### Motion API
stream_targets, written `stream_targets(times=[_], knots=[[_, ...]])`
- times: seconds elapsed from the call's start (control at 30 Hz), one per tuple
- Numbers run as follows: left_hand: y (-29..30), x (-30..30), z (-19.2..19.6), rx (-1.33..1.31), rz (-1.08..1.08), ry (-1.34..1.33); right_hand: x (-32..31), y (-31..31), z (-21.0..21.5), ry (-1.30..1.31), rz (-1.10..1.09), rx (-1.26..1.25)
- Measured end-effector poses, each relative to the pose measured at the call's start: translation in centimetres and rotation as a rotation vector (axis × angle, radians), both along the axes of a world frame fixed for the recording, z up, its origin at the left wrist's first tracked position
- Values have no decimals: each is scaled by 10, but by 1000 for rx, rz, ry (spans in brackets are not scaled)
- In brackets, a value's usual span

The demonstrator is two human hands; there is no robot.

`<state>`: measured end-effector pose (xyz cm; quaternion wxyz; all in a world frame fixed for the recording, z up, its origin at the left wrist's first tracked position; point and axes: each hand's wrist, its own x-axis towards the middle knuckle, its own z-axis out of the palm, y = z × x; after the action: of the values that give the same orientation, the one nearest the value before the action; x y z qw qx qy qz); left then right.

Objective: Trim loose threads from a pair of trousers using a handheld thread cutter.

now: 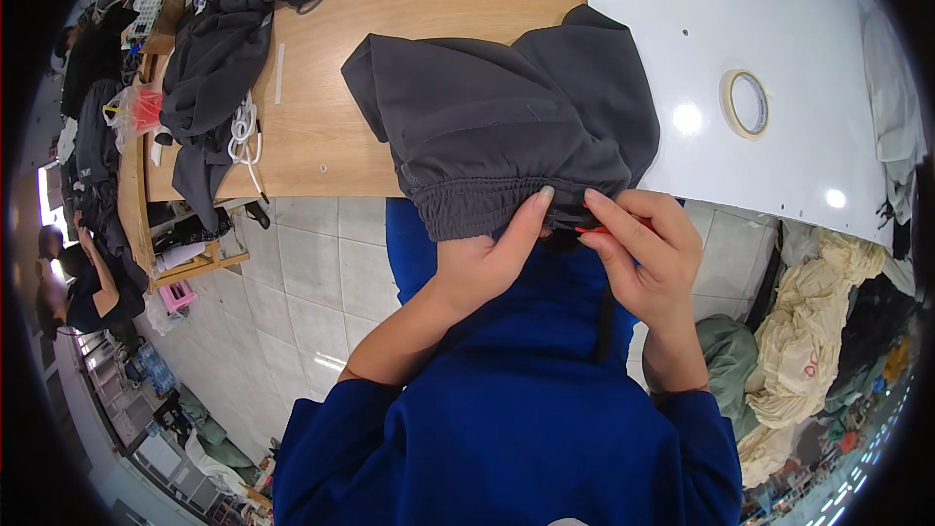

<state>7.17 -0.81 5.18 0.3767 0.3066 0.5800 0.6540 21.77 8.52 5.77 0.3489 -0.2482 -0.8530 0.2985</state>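
Note:
A dark grey garment, which looks like shorts or trousers, lies bunched over the table's front edge. Its gathered elastic waistband points toward me. My left hand is closed on that waistband, thumb on top and the other fingers hidden inside or under the cloth. At the right end of the band, my right hand pinches a thin red tool between thumb and fingers. The tool's tip is against the dark cloth, and its exact kind is too small to make out.
The wooden tabletop meets a white tabletop bearing a tape roll. More dark garments and a white cord lie at left. Cream cloth is heaped on the right. Another person is at far left.

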Motion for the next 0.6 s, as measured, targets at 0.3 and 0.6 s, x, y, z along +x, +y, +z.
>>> stream_targets(times=[0.3,0.6], knots=[[-2,-4,-3,-4,1,-128,11,0,-2,76,221,-74],[0,-3,0,38,-19,-146,6,-1,-6,39,-37,-59]])
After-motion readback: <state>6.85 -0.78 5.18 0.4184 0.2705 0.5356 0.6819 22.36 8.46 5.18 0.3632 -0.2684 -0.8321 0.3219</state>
